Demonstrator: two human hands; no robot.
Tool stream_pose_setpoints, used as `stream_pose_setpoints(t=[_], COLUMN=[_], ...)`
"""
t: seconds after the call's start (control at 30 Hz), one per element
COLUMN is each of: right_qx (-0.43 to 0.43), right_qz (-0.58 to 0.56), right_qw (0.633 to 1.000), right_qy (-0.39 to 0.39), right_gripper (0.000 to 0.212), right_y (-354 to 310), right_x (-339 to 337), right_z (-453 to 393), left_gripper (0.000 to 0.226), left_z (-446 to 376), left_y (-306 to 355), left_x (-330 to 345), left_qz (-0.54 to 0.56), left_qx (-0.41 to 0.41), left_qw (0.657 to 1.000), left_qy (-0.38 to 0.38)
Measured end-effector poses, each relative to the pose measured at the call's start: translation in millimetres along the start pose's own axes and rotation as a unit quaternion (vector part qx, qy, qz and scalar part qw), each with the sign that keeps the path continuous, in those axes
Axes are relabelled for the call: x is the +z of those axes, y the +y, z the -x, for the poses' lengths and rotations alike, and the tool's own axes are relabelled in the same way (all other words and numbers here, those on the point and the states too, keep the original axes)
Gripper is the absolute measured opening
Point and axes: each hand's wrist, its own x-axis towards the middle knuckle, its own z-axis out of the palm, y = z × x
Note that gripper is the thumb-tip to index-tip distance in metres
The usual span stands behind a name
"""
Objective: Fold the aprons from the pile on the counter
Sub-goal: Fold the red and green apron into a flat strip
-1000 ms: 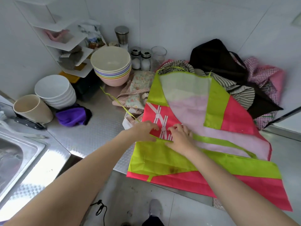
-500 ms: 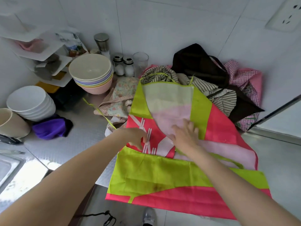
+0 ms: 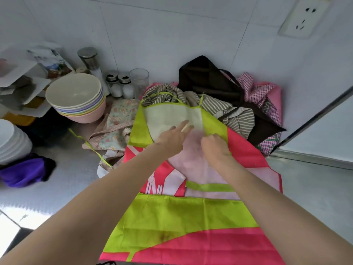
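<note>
Steel counter (image 3: 63, 180), textured sheet metal, runs from the left edge to the right wall. Largest item on it: pink and lime-green nonwoven apron (image 3: 193, 217), spread flat, bib end toward the wall, hem overhanging the counter's near edge. Its right side panel lies turned in over the middle, pale underside up; judged as a first lengthwise fold, partly made.

Behind it, pile of unfolded aprons (image 3: 238, 104): black, striped, pink check, heaped against the wall. A floral apron (image 3: 116, 127) lies crumpled at the left of the bib. No folded stack visible; judge the task early, with this apron in progress and the pile left.

Stack of pastel bowls (image 3: 76, 98) stands just beside the floral apron; white bowls and a purple cloth (image 3: 23, 173) sit further left. Open room: bare counter right of the apron; left side crowded.

Left hand (image 3: 170, 139): fingers extended, pressing flat on the pale panel. Right hand (image 3: 215, 148): fingers curled at the lime edge of the flap, apparently pinching it; contact not fully visible.

Loose lime tie (image 3: 89, 146) trails left over the counter; could snag when folding.
</note>
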Motion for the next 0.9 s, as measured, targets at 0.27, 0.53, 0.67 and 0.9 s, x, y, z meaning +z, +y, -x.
stream_pose_setpoints(t=[0.27,0.53,0.67,0.9], right_qx=[-0.100,-0.030,0.035,0.060], right_qz=[-0.220,-0.090,-0.015,0.085], right_qw=[0.970,0.986,0.991,0.968], right_qy=[-0.029,-0.140,-0.125,-0.228], right_gripper=[0.032,0.032,0.023,0.041], right_y=[55.5,120.6,120.9,88.8], right_x=[-47.0,-102.0,-86.2,-2.8], right_z=[13.6,39.1,48.5,76.1], left_gripper=[0.059,0.033,0.031,0.037], left_z=[-30.9,-19.5,8.3,70.2], left_y=[41.4,16.9,-3.5,5.7], left_x=[-29.4,-64.4,-76.7,-31.7], left_qz=[-0.018,-0.154,-0.217,-0.302], left_qx=[0.030,-0.092,-0.100,-0.010], left_qw=[0.999,0.982,0.970,0.946], left_qy=[0.018,0.065,0.053,-0.119])
